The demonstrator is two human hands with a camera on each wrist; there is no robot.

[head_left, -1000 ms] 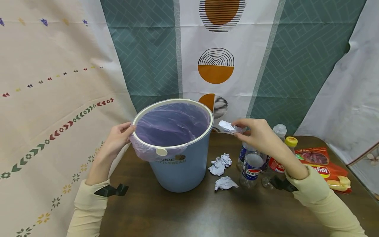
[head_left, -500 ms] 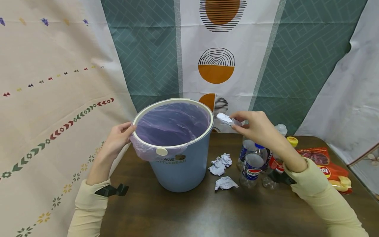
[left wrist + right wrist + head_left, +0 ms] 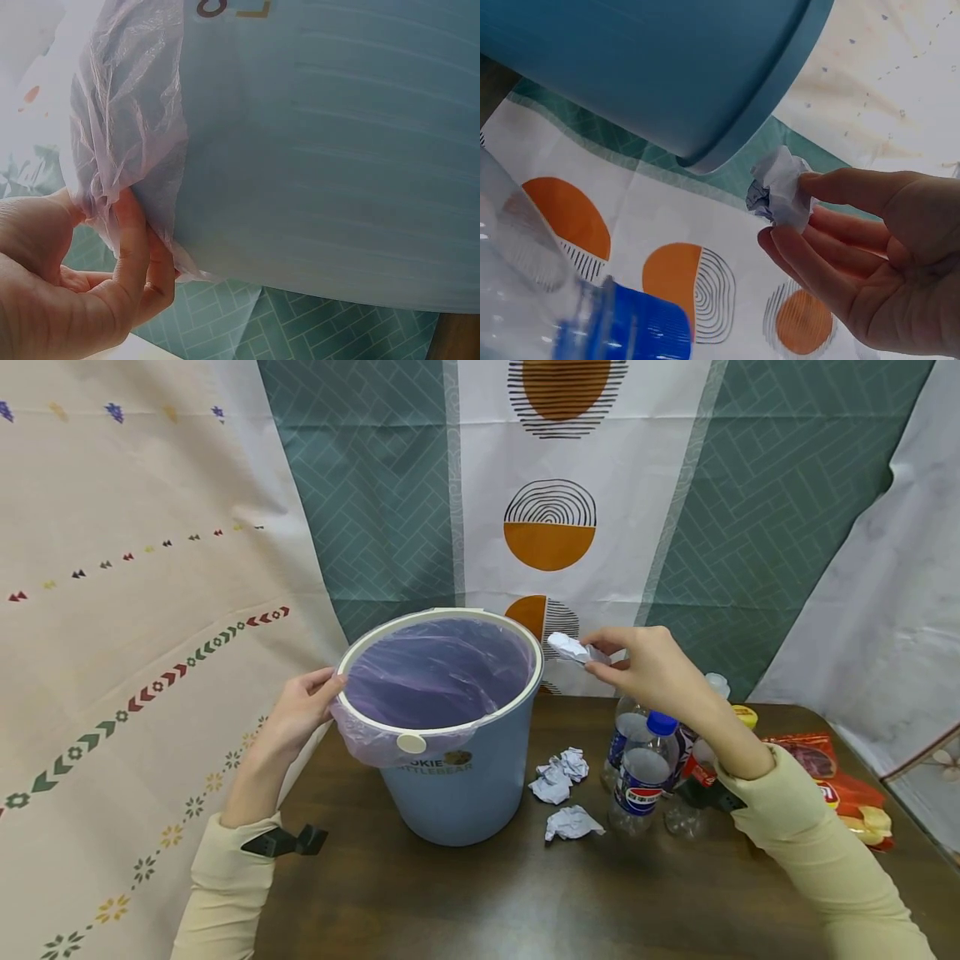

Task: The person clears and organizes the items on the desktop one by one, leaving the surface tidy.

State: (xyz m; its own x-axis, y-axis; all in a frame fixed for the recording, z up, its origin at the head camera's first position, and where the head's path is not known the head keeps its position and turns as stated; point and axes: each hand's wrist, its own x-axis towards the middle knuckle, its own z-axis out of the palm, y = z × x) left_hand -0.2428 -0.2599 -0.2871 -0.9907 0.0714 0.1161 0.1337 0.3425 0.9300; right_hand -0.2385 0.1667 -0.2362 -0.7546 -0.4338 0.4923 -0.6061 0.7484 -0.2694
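A blue trash bin (image 3: pixel 457 802) with a cream rim stands on the table, lined with a thin pinkish plastic bag (image 3: pixel 367 742) folded over its edge. At the rim's left side my left hand (image 3: pixel 300 708) grips the rim and bag; the left wrist view shows its thumb and fingers pinching the bag's folds (image 3: pixel 127 112). Just right of the bin, at about rim height, my right hand (image 3: pixel 641 668) pinches a crumpled piece of white paper (image 3: pixel 567 647). In the right wrist view that paper (image 3: pixel 784 184) sits between thumb and fingertips, apart from the bin.
Several crumpled papers (image 3: pixel 572 823) lie on the table right of the bin. Beside them stand several plastic bottles, one a blue-capped Pepsi bottle (image 3: pixel 641 781), below my right forearm. A red snack bag (image 3: pixel 862 802) lies at the right. Patterned cloth (image 3: pixel 390 510) hangs behind.
My right hand has risen with the crumpled paper and moved slightly left, nearer the bin's rim. My left hand keeps its hold.
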